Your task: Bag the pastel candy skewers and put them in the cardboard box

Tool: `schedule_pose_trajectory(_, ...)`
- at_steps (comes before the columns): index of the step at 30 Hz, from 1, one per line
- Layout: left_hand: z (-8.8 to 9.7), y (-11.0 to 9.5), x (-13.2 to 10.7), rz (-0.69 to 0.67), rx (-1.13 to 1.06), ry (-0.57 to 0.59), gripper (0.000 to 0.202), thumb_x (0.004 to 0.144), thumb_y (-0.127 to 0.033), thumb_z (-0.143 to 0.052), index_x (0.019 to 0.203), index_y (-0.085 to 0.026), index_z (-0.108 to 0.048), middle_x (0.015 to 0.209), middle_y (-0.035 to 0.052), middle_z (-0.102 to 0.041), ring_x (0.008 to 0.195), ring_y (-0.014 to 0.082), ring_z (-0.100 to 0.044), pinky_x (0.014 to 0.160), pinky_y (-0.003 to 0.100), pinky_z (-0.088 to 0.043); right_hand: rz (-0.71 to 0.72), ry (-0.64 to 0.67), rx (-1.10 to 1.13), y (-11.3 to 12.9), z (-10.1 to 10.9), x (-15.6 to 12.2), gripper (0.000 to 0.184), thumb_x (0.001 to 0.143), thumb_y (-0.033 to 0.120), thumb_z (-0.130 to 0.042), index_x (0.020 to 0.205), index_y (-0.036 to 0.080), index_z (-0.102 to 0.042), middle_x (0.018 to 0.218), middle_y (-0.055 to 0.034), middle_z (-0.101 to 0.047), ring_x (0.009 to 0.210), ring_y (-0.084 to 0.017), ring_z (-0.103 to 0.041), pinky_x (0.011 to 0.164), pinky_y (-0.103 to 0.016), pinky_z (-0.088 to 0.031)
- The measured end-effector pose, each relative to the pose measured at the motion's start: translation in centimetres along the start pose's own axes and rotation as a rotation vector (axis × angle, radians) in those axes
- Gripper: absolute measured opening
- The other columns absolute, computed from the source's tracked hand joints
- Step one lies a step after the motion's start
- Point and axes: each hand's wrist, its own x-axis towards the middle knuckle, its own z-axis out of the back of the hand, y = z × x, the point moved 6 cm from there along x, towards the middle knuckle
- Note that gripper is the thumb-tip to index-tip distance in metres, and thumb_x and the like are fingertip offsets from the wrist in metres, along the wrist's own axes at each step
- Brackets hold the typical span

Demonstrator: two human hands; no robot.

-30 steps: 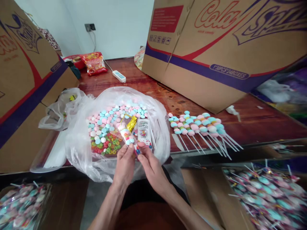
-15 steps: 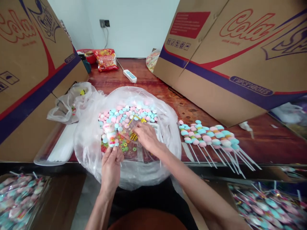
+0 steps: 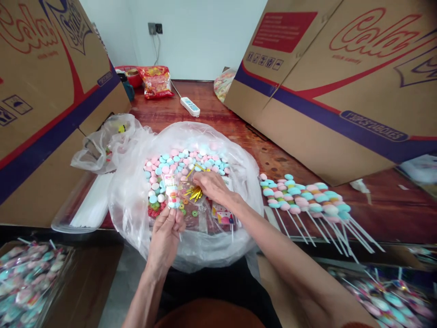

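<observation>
My left hand (image 3: 165, 234) is closed around the lower end of a marshmallow skewer (image 3: 171, 191) in a clear printed wrapper, held upright. To its right, my right hand (image 3: 215, 187) has its fingers pinched on gold twist ties (image 3: 195, 195), which lie in a small clear bag. Both hands are over a large translucent plastic bag (image 3: 131, 205) spread open on the table. Behind the skewer lie pink, blue and white marshmallows (image 3: 167, 159). Red and green gummy rings (image 3: 155, 208) show near my left hand, and printed wrappers (image 3: 223, 214) lie beneath my right wrist.
Unwrapped marshmallow skewers (image 3: 307, 200) lie in a row at the right. White sticks (image 3: 92, 200) fill a clear tray at the left. Large cartons (image 3: 303, 91) flank the table (image 3: 211, 109). Below its edge are boxes of wrapped skewers (image 3: 30, 282). A thermometer (image 3: 190, 106) lies farther back.
The whole view has shifted slightly. The wrapped skewer in my left hand now stands straighter, with its print facing me. My right hand stays at the twist ties, and printed wrappers now show below its wrist.
</observation>
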Motion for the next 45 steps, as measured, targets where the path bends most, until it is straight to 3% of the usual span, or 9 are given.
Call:
schedule_pose_trajectory(5,-0.2,-0.5,0.0,-0.088,0.006,-0.015,0.027,0.071,-0.027,-0.081,0.078,-0.017,-0.057,0.066,-0.0029,-0.050,0.054,0.0051,-0.037,0.050,0.017,-0.033,-0.085,-0.102,0.069,-0.5,-0.2,-0.2,0.019,0.091,0.010,-0.041,0.083,0.020,-0.055,0.074,-0.0029,-0.059,0.064,-0.016,-0.045,0.060,-0.027,-0.025)
schedule_pose_trajectory(14,0.0,-1.2,0.7,-0.124,0.032,-0.069,0.031,0.070,-0.029,-0.082,0.074,-0.016,-0.055,0.069,-0.0035,-0.053,0.049,0.0018,-0.033,0.048,0.016,-0.031,-0.158,-0.249,0.312,-0.5,0.8,-0.5,0.016,0.087,0.013,-0.045,0.087,0.019,-0.060,0.085,-0.0034,-0.068,0.077,-0.017,-0.061,0.072,-0.026,-0.044)
schedule_pose_trajectory(18,-0.2,-1.1,1.0,-0.161,0.098,-0.108,0.029,0.072,-0.029,-0.079,0.074,-0.016,-0.053,0.068,-0.0038,-0.052,0.048,0.0024,-0.030,0.046,0.017,-0.027,-0.302,-0.307,0.643,0.4,1.9,-2.6,0.012,0.084,0.021,-0.050,0.081,0.019,-0.062,0.066,0.0018,-0.061,0.059,-0.014,-0.057,0.059,-0.024,-0.044)
schedule_pose_trajectory(21,-0.8,-0.6,0.7,-0.208,0.202,-0.104,0.024,0.078,-0.032,-0.072,0.086,-0.020,-0.053,0.068,-0.0046,-0.052,0.050,0.0048,-0.034,0.048,0.018,-0.027,-0.354,-0.259,0.878,2.6,1.7,-5.0,0.010,0.084,0.025,-0.053,0.080,0.019,-0.061,0.065,0.0034,-0.057,0.054,-0.012,-0.052,0.052,-0.022,-0.040)
schedule_pose_trajectory(26,-2.4,1.1,-0.2,-0.228,0.324,-0.013,0.018,0.084,-0.031,-0.066,0.089,-0.022,-0.051,0.071,-0.0044,-0.052,0.057,0.0076,-0.041,0.053,0.020,-0.032,-0.318,-0.364,0.771,5.5,1.0,-8.5,0.013,0.086,0.023,-0.054,0.079,0.020,-0.063,0.073,-0.0003,-0.064,0.067,-0.014,-0.058,0.063,-0.025,-0.044)
schedule_pose_trajectory(31,-3.4,2.2,-0.9,-0.196,0.284,0.052,0.025,0.078,-0.028,-0.072,0.077,-0.021,-0.048,0.067,-0.0063,-0.045,0.056,0.0076,-0.037,0.053,0.021,-0.032,-0.363,-0.484,0.698,5.4,0.7,-10.0,0.015,0.090,0.025,-0.053,0.079,0.021,-0.063,0.076,-0.0020,-0.066,0.071,-0.016,-0.061,0.067,-0.026,-0.046)
schedule_pose_trajectory(36,-4.3,2.0,-1.1,-0.238,0.341,0.090,0.027,0.080,-0.037,-0.073,0.079,-0.019,-0.053,0.064,-0.0059,-0.045,0.054,0.0064,-0.035,0.051,0.019,-0.031,-0.405,-0.469,0.729,5.0,0.6,-10.7,0.015,0.090,0.029,-0.053,0.079,0.021,-0.059,0.074,-0.0006,-0.063,0.067,-0.015,-0.057,0.061,-0.025,-0.044)
schedule_pose_trajectory(39,-4.5,2.3,-1.0,-0.094,0.257,0.118,0.031,0.077,-0.035,-0.076,0.076,-0.017,-0.051,0.064,-0.0050,-0.047,0.049,0.0036,-0.029,0.046,0.016,-0.025,-0.429,-0.440,0.818,4.9,0.2,-11.1,0.017,0.092,0.031,-0.051,0.078,0.021,-0.054,0.072,0.0010,-0.057,0.065,-0.014,-0.052,0.057,-0.023,-0.040)
schedule_pose_trajectory(45,-5.2,3.7,-2.5,0.468,0.005,0.301,0.042,0.064,-0.029,-0.085,0.071,-0.017,-0.045,0.055,-0.0107,-0.028,0.046,0.0015,-0.007,0.037,0.013,-0.005,-0.316,-0.306,1.122,5.6,1.7,-11.9,0.022,0.092,0.038,-0.052,0.079,0.020,-0.052,0.077,0.0011,-0.052,0.068,-0.013,-0.049,0.061,-0.023,-0.042)
